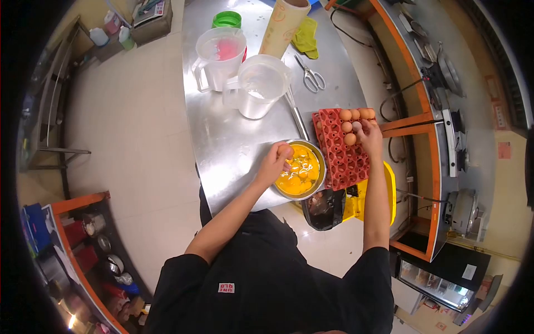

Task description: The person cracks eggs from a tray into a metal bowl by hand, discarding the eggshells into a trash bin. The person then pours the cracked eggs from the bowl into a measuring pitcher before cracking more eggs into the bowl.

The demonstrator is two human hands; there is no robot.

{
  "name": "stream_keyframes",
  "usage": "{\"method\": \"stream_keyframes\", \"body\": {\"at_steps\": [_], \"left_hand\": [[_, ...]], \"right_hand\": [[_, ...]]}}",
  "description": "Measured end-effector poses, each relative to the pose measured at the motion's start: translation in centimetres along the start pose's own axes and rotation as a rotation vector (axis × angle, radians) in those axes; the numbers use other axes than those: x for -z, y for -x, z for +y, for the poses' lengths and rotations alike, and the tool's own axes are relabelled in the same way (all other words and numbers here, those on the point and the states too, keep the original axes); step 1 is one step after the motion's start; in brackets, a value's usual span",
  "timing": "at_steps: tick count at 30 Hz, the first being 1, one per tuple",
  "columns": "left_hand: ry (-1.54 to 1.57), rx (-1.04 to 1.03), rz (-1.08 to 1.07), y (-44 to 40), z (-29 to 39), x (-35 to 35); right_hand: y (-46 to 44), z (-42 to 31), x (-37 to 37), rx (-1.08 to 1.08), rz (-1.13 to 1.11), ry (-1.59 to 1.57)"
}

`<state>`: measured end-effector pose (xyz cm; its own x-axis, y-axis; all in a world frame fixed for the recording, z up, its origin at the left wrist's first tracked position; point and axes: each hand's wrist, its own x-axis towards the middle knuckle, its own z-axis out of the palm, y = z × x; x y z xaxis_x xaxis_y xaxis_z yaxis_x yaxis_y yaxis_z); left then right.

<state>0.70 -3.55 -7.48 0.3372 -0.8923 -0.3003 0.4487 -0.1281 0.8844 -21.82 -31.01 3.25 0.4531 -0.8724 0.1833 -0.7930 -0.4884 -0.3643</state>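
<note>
A metal bowl (323,173) of cracked eggs, with bright yellow yolks (300,173), sits at the table's near edge. Over its left rim my left hand (272,165) is closed around a brown egg (286,151). To the right, my right hand (371,138) reaches over a red egg tray (340,161), its fingertips on a pale egg (356,127). Several brown eggs (349,139) sit in the tray's far cups, while the nearer cups hold none. Part of the right fingers' grip is hidden by the hand itself.
Beyond the bowl lie a whisk (299,119), scissors (312,79) and two plastic jugs (258,89). A wrap roll (283,28), green cloth (306,39) and green lid (227,20) are farther back. Below the tray stands a yellow bin (389,189) with a black bag (325,214).
</note>
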Motion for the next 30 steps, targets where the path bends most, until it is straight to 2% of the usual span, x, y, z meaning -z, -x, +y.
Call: {"method": "stream_keyframes", "body": {"at_steps": [3, 6, 10, 13, 16, 17, 18, 20, 23, 24, 26, 29, 30], "left_hand": [[-0.037, -0.008, 0.015, 0.1, 0.5, -0.1], [-0.042, -0.019, 0.018, 0.5, 1.0, -0.2], [-0.026, -0.001, 0.011, 0.3, 1.1, -0.2], [-0.014, -0.010, 0.003, 0.1, 0.9, 0.0], [-0.007, -0.019, 0.007, 0.2, 0.9, -0.1], [-0.014, -0.019, -0.006, 0.3, 0.9, -0.1], [-0.019, -0.023, -0.020, 0.4, 1.0, -0.3], [-0.026, -0.007, -0.033, 0.2, 1.2, -0.4], [-0.067, 0.000, -0.032, 0.4, 1.5, -0.4], [-0.090, 0.005, -0.043, 0.6, 1.5, -0.4], [-0.142, 0.037, -0.059, 0.7, 1.9, -0.7], [-0.229, -0.038, -0.009, 0.6, 0.4, -0.8], [-0.263, -0.085, 0.015, 0.5, -0.1, -0.9]], "right_hand": [[3.4, -2.4, 0.2, 0.025, -0.041, -0.052], [5.7, -4.2, -0.8, 0.115, -0.003, 0.025], [5.3, -4.6, -0.9, -0.073, -0.019, 0.009], [5.3, -4.1, 0.8, -0.234, 0.175, -0.349], [7.1, -4.7, 0.8, -0.167, 0.097, -0.559], [8.2, -5.4, 0.0, 0.010, 0.098, -0.379], [9.1, -8.0, 0.7, -0.117, 0.008, -0.404], [9.3, -7.7, 0.3, -0.307, 0.176, -0.755], [10.7, -8.5, -0.6, -0.274, 0.002, -0.883], [12.2, -8.8, -2.8, -0.148, -0.027, -0.844], [14.6, -9.4, -5.6, -0.390, -0.217, -1.221], [13.4, -14.2, -3.2, -0.761, 0.086, -1.424], [13.5, -14.2, -3.9, -0.773, 0.065, -1.375]]}}
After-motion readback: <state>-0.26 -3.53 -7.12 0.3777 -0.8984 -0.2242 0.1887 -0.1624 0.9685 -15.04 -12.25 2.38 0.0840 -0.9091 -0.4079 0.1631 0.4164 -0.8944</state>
